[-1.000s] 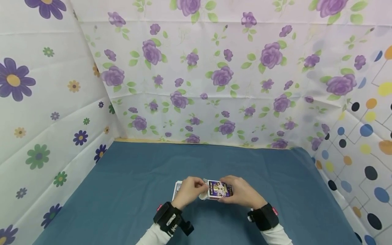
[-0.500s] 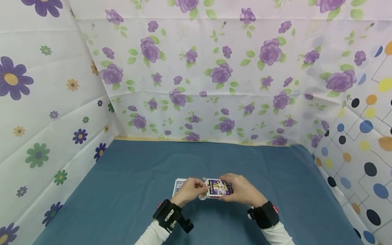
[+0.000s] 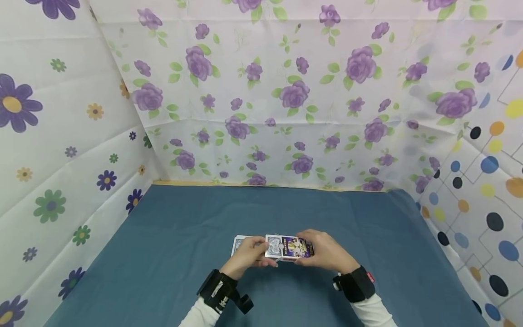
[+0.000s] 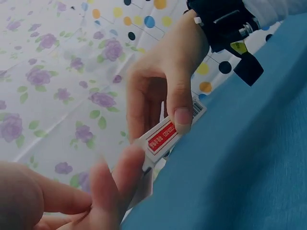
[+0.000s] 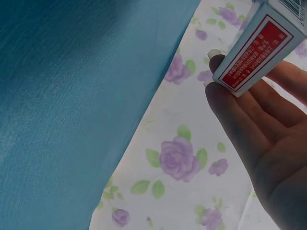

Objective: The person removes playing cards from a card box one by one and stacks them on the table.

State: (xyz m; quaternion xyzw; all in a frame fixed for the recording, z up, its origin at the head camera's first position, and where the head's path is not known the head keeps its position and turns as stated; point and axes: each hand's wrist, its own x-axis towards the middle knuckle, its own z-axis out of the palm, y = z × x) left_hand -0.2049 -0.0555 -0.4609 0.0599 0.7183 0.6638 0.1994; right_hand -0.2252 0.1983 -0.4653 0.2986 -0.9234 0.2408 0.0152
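My right hand (image 3: 328, 252) grips a purple playing-card box (image 3: 296, 248) with a gold trophy design, held level just above the table. Patterned card backs (image 3: 273, 246) stick out of the box's left end. At that end my left hand (image 3: 247, 255) holds the protruding cards by their outer edge, thumb on top and fingers below. In the left wrist view its fingers are blurred, and a red panel marks the box's narrow side (image 4: 163, 139). Other playing cards (image 3: 238, 242) lie on the table, largely hidden behind my left hand.
A blue cloth (image 3: 184, 218) covers the table. Flower-patterned sheets (image 3: 294, 95) hang at the back and left, and a dotted sheet (image 3: 461, 218) hangs on the right. Black cameras are strapped to both wrists (image 3: 218, 290).
Card backs now show outside the box's left end, where an opened white flap was seen before. The left hand has shifted slightly left and down; the right hand keeps its grip on the box.
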